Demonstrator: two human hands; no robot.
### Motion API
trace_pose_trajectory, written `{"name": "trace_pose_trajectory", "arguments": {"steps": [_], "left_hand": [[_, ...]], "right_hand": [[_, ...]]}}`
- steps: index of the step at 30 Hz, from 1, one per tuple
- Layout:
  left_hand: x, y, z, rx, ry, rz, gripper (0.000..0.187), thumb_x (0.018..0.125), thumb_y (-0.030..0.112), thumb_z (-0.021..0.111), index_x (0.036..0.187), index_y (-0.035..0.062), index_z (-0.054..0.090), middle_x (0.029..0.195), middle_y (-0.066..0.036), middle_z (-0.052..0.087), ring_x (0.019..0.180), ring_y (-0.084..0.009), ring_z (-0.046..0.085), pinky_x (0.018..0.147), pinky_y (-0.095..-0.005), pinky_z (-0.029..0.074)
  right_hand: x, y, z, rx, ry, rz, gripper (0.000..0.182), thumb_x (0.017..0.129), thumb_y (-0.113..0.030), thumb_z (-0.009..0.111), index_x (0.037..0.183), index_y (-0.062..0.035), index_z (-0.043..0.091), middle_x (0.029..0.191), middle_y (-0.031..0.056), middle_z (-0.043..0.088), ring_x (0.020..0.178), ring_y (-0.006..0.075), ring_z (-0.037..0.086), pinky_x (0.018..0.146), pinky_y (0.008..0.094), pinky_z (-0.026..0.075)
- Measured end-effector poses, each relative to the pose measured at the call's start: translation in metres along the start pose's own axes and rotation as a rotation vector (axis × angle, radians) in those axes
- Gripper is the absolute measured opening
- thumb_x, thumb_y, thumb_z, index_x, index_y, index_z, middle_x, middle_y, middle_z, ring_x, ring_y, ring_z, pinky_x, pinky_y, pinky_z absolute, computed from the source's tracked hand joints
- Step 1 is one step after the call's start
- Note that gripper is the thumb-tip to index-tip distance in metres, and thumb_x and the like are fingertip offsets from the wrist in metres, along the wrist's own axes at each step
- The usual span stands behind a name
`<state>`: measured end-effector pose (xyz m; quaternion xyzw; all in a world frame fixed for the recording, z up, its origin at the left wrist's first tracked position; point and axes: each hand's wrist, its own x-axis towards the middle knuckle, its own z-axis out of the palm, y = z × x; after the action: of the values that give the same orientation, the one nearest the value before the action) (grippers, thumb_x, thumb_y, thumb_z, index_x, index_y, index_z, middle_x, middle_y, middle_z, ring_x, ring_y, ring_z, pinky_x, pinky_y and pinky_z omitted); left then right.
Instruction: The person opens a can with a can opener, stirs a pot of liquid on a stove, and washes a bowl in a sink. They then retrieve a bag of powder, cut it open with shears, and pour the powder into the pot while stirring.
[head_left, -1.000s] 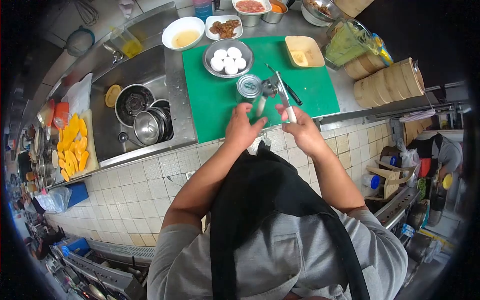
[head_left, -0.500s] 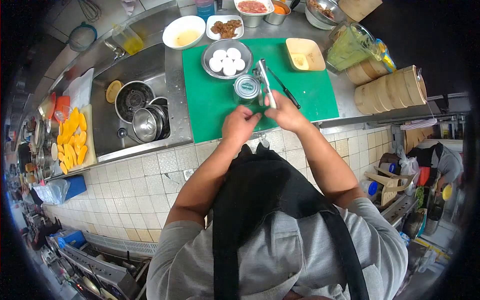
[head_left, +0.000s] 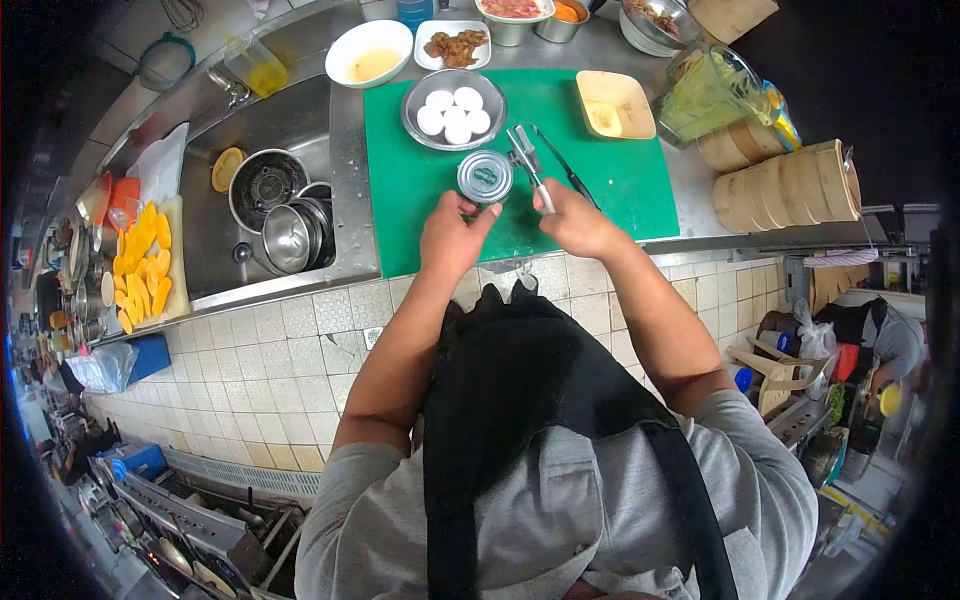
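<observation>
Beyond our left hand point(head_left: 450, 238), we list one silver can point(head_left: 485, 178) with a dark green mark on its lid and, farther off, white eggs point(head_left: 458, 125) in a grey bowl point(head_left: 410, 108). In our right hand point(head_left: 577, 224), a silver opener point(head_left: 524, 148), white at the handle; beneath both hands, a plain green board point(head_left: 630, 205). Far left of our left hand, orange-yellow slices point(head_left: 146, 268).

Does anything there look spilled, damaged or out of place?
Nothing looks spilled or damaged; the can stands upright. Slightly awkward: a knife lies loose on the green board, close to the right hand holding the can opener.
</observation>
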<state>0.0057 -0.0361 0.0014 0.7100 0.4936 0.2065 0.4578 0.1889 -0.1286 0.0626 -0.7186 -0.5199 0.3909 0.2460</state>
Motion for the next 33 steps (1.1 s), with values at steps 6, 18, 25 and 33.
{"name": "trace_pose_trajectory", "arguments": {"steps": [6,18,25,33], "left_hand": [[0.0,0.009,-0.007,0.09,-0.015,0.016,0.044,0.079,0.039,0.076,0.086,-0.0007,0.06,0.079,-0.014,0.066,0.071,-0.0245,0.064,0.066,-0.0351,0.05],[0.006,0.004,-0.007,0.085,-0.028,0.039,0.047,0.078,0.043,0.076,0.079,-0.0004,0.059,0.069,-0.013,0.063,0.063,-0.0241,0.06,0.06,-0.0356,0.048],[0.01,0.002,-0.008,0.11,-0.086,0.036,0.049,0.078,0.048,0.074,0.077,0.0024,0.057,0.066,-0.011,0.061,0.063,-0.0255,0.059,0.059,-0.0375,0.047],[0.012,-0.004,0.004,0.096,-0.127,0.019,0.049,0.082,0.049,0.071,0.08,0.0009,0.062,0.065,-0.01,0.062,0.06,-0.0196,0.06,0.059,-0.0333,0.048]], "right_hand": [[-0.003,-0.011,-0.004,0.025,-0.023,0.04,0.024,0.076,-0.008,0.055,0.099,-0.0057,0.048,0.088,0.0128,0.054,0.086,0.0253,0.054,0.076,0.0374,0.043],[0.014,0.009,0.007,-0.135,0.091,-0.007,0.033,0.077,-0.002,0.055,0.107,0.0032,0.042,0.097,0.0281,0.059,0.099,0.0438,0.059,0.086,0.0448,0.045],[0.009,-0.021,-0.006,-0.377,0.029,0.108,0.036,0.08,-0.004,0.055,0.111,0.0071,0.04,0.1,0.0331,0.06,0.098,0.0454,0.061,0.085,0.0466,0.048],[0.023,0.021,0.028,0.015,0.158,0.208,0.041,0.084,-0.018,0.062,0.11,0.0105,0.05,0.101,0.0309,0.063,0.096,0.0428,0.063,0.085,0.0447,0.049]]}}
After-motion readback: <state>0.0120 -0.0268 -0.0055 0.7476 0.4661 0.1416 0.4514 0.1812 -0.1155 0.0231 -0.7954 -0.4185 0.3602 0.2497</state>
